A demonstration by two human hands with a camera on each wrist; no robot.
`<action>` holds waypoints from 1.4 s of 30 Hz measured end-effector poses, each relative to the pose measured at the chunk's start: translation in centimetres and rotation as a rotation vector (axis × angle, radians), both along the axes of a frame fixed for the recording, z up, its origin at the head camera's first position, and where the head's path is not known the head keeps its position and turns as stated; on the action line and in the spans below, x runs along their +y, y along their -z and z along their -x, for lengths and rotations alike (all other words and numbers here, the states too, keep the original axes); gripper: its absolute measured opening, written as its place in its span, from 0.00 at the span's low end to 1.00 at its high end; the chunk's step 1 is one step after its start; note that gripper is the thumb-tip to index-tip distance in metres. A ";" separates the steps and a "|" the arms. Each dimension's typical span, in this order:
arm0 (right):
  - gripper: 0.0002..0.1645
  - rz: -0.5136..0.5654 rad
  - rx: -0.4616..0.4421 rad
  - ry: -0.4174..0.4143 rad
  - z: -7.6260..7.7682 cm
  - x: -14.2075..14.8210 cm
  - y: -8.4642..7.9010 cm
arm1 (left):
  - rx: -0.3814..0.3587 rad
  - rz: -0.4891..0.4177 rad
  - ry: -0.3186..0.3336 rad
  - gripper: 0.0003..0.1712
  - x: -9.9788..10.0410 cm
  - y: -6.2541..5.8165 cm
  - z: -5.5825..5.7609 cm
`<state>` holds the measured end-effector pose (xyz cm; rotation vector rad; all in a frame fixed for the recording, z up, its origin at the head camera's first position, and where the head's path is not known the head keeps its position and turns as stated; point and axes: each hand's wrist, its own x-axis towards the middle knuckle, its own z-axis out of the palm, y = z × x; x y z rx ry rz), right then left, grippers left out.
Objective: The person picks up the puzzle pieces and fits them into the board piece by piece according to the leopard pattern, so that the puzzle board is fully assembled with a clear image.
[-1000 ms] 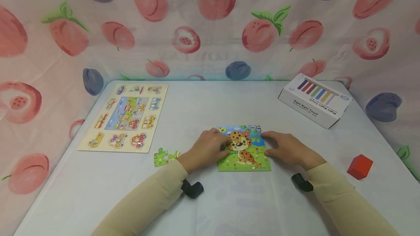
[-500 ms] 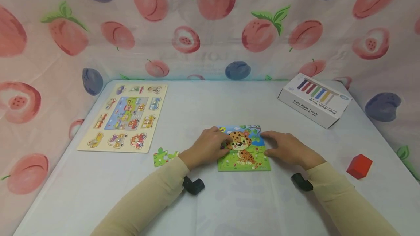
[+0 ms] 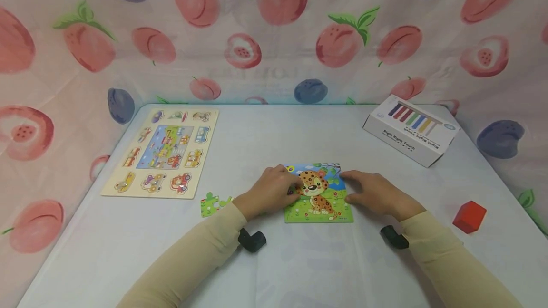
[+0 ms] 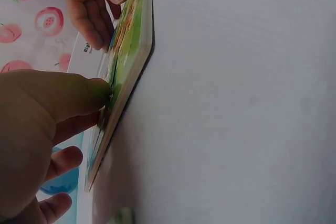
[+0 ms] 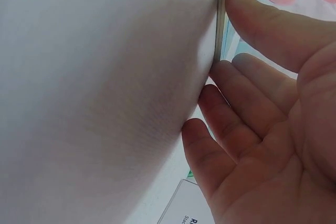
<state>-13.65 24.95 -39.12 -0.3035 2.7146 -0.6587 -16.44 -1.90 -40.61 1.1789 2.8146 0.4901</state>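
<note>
A square leopard jigsaw puzzle (image 3: 318, 203) lies flat in the middle of the table, with the spotted cub on green grass under blue sky. My left hand (image 3: 271, 191) is over its left side; the thumb (image 4: 94, 92) presses on the picture in the left wrist view, and part of the puzzle is hidden beneath the fingers. At the opposite edge my right hand (image 3: 376, 194) steadies the puzzle with its thumb (image 5: 252, 19) and fingertips. Left of my left hand lie loose green jigsaw pieces (image 3: 210, 206), partly covered by the sleeve.
A wooden vehicle peg puzzle board (image 3: 197, 170) lies at the back left. At the back right stands a white box (image 3: 406, 141) printed with coloured bars. A red block (image 3: 469, 216) sits on the right. A fruit-patterned curtain (image 3: 274, 75) hangs behind the table.
My left wrist has shifted very slightly over the loose pieces. Otherwise both hands and the puzzle stay where they were.
</note>
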 end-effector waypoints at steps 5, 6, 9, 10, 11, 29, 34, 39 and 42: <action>0.39 -0.001 -0.009 0.009 0.1 -0.1 0.0 | -0.017 0.004 -0.002 0.13 -0.1 0.0 0.0; 0.39 -0.002 -0.013 0.011 0.1 -0.1 0.0 | -0.023 0.002 -0.002 0.13 -0.2 0.0 0.0; 0.39 -0.005 -0.022 0.015 0.1 -0.1 0.1 | -0.040 -0.005 0.006 0.14 -0.3 0.0 0.0; 0.39 -0.005 -0.024 0.016 0.1 0.0 0.1 | -0.048 -0.008 0.009 0.15 -0.3 -0.1 0.0; 0.39 -0.004 -0.025 0.018 0.1 0.0 0.1 | -0.055 -0.010 0.011 0.16 -0.4 -0.1 0.0; 0.38 0.005 -0.016 -0.004 0.1 0.0 0.0 | -0.075 0.009 -0.119 0.22 -5.4 -2.2 -0.9; 0.38 0.001 -0.006 -0.007 0.1 0.0 0.1 | -0.065 0.009 -0.158 0.22 -6.9 -2.6 -1.1; 0.38 -0.003 0.006 -0.008 0.0 0.0 0.2 | -0.057 -0.008 -0.178 0.21 -8.3 -2.7 -1.2; 0.38 -0.010 0.006 -0.001 0.0 0.0 0.2 | -0.049 -0.020 -0.185 0.21 -9.2 -2.7 -1.2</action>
